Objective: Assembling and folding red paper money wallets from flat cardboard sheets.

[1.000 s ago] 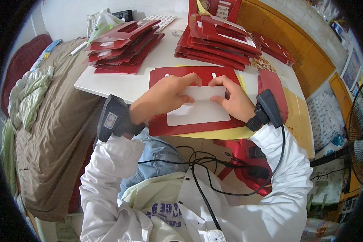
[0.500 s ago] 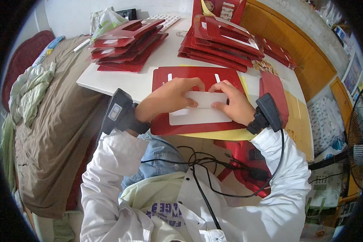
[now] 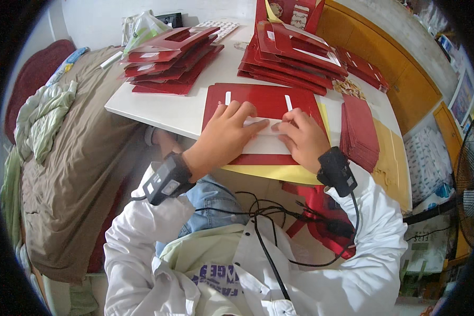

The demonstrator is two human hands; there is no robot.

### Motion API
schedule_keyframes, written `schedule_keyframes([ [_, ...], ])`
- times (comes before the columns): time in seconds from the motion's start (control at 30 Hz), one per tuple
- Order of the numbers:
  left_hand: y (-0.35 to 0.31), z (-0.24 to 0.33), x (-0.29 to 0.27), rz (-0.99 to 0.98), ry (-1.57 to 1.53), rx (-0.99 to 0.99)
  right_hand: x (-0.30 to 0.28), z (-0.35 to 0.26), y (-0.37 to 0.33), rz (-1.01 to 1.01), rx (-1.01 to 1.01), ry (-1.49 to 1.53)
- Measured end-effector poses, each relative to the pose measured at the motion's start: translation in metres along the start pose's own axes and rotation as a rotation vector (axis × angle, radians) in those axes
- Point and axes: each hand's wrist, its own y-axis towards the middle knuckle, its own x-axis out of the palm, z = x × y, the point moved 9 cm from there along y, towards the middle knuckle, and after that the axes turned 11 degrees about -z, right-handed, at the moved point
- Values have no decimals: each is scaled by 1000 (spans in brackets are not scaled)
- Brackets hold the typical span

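Note:
In front of me lies a flat red card sheet with two small white strips near its far edge. On its near half sits a white paper panel with a folded flap. My left hand bends over the flap's left end, thumb reaching along it. My right hand pinches the right end between thumb and fingers. The fingers hide both ends of the flap. Yellow paper shows under the red sheet's near and right edges.
Red folded card pieces are stacked at the far left and far middle of the white table. Dark red envelopes lie to the right. Black cables hang below the table edge, and a fan stands at right.
My hands have shifted on the white flap, the left hand now further over it with its fingers nearer the far edge. Less of the flap shows between them.

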Motion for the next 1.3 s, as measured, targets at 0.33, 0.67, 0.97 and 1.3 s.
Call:
schedule_keyframes([
  [0.33, -7, 21, 11, -69, -49, 140, -3, -26, -5, 53, -185, -223],
  [0.67, -6, 26, 24, -182, -58, -7, 1, -19, -4, 48, -141, -162],
  [0.97, -5, 28, 20, -183, -120, -69, 2, -12, -3, -5, -56, -100],
  [1.3, -9, 14, 11, -154, -231, -48, 9, -3, -5, -156, 9, 67],
])
